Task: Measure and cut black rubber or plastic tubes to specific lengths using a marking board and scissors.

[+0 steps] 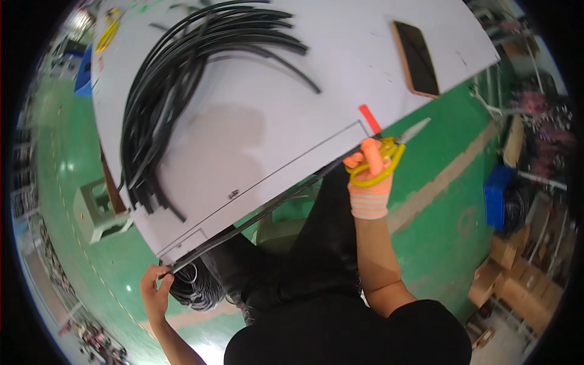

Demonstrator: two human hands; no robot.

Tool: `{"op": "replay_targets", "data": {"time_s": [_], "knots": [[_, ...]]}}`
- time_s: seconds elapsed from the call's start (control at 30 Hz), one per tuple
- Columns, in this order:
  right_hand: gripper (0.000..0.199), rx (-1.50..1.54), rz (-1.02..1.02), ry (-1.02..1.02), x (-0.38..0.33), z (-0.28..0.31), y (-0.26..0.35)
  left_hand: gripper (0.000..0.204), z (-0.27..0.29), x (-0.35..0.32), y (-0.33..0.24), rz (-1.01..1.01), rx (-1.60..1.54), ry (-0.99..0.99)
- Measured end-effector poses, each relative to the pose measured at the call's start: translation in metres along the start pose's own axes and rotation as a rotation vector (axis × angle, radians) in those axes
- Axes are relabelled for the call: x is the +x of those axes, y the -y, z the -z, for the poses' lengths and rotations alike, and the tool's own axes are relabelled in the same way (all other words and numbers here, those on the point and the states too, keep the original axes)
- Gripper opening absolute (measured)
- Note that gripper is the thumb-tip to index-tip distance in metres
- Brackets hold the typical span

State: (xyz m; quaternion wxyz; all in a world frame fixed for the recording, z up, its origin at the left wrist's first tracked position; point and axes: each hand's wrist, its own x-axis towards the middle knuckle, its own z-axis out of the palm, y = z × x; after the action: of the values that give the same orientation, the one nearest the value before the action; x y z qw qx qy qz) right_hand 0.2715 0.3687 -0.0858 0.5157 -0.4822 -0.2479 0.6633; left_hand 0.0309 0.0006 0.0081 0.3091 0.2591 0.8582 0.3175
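A long black tube (pixel 261 214) is stretched along the near edge of the white table (pixel 292 115). My left hand (pixel 156 289), bare, pinches its left end just off the table corner. At the other end, my right hand (pixel 369 173), in an orange glove, has its fingers closed on the tube and on yellow-handled scissors (pixel 396 152). The scissor blades point away to the upper right, past the table edge. Beside the right hand a red strip (pixel 369 118) lies on the table. Lines drawn on the tabletop run alongside the tube.
A thick bundle of black tubes (pixel 176 79) curves across the table's left side. A phone (pixel 416 59) lies at the right edge. Yellow-handled scissors (pixel 108 31) sit at the far left corner. Around stand a stool (pixel 100 210), a blue crate (pixel 497 193) and cardboard boxes (pixel 523 280).
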Motion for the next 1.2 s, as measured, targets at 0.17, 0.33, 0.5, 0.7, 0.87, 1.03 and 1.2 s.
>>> {"op": "replay_targets", "data": {"time_s": [0.17,0.33,0.5,0.7,0.87,1.03,1.2], "knots": [[0.013,-0.01,0.064,0.201,0.021,0.029,0.003,0.008,-0.002,0.009,0.0,-0.072,0.039,0.014],[0.016,-0.017,0.03,0.183,0.018,0.026,0.022,0.013,0.004,0.019,-0.002,-0.071,0.0,0.11],[0.012,-0.017,-0.027,0.266,0.016,0.018,0.019,0.014,0.013,0.017,0.007,-0.138,-0.034,0.064],[0.013,0.034,0.003,0.262,0.024,0.028,0.018,0.015,0.012,0.016,0.013,-0.189,-0.105,0.069],[0.013,0.016,0.019,0.265,0.021,0.026,0.019,0.015,0.014,0.019,0.016,-0.276,-0.066,0.071],[0.014,0.005,0.022,0.261,0.014,0.019,0.022,0.015,0.015,0.023,0.016,-0.281,-0.085,0.108],[0.013,-0.087,0.076,0.464,0.012,0.017,0.04,0.013,0.013,0.02,0.02,-0.359,-0.085,0.065]]}}
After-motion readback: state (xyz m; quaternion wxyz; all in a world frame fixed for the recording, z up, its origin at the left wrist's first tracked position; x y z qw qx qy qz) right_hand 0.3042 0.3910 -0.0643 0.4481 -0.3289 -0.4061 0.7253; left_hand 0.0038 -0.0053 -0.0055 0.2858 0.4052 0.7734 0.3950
